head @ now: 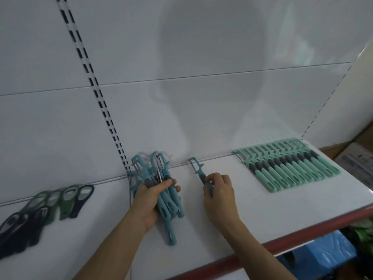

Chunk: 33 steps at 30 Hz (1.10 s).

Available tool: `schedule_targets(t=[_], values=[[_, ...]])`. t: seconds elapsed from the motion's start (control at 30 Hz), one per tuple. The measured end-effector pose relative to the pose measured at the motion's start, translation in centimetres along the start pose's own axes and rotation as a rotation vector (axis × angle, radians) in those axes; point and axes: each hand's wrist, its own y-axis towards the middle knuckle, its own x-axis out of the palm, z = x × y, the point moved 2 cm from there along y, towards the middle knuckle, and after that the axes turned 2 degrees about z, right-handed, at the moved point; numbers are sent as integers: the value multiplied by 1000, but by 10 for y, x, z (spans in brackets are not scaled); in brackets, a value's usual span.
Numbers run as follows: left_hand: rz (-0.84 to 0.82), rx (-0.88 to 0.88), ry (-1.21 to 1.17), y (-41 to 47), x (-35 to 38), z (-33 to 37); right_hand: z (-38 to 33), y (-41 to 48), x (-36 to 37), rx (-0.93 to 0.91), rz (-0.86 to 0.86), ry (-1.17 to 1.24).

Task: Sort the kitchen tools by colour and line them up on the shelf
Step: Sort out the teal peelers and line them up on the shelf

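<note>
My left hand (150, 201) grips a bundle of several blue peelers (167, 201) low over the white shelf (252, 215), their heads pointing at the back wall. To its right, my right hand (219, 194) pinches the handle of a single blue peeler (198, 168), whose head lies near the back edge of the shelf. At the right end a tidy row of several mint-green peelers (288, 166) lies side by side. On the left section lie several dark blue and green bottle openers (46, 209) in an overlapping row.
The shelf has a red front edge (302, 233) and a white back panel with a slotted upright (105, 110). Below the shelf at the right sit blue packages (323, 253) and something green. Cardboard boxes (359, 158) stand beyond the right end.
</note>
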Motion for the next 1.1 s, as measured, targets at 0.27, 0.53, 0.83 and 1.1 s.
schedule_targets(t=[0.27, 0.53, 0.83, 1.1], values=[[-56, -41, -27, -2, -31, 11, -26, -18, 16, 51, 25, 26], [0, -4, 11, -15, -85, 42, -61, -43, 53, 35, -41, 151], [249, 91, 298, -30, -117, 43, -78, -57, 72, -100, -63, 92], [325, 345, 1202, -7, -87, 37, -67, -55, 78, -93, 44, 21]])
